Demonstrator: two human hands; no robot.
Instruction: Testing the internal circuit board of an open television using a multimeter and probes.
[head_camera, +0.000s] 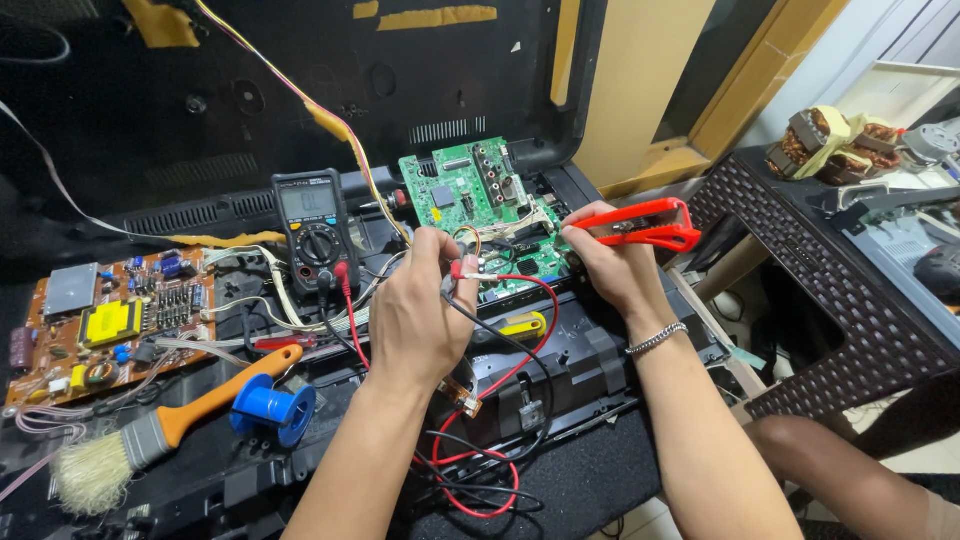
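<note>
My left hand (420, 315) pinches the red and black multimeter probes (468, 272), their tips pointed at the green circuit board (462, 190). My right hand (605, 260) grips a red-handled tool (645, 222) over the right edge of that board. A black multimeter (315, 230) stands left of the board, with red and black leads (480, 440) looping down toward me.
A brown power board (100, 320) lies at left. An orange-handled brush (150, 435) and a blue solder spool (272, 408) rest in front. A yellow screwdriver (520, 325) lies between my hands. A black back cover (250, 90) stands behind; a brown wicker table (830, 300) is at right.
</note>
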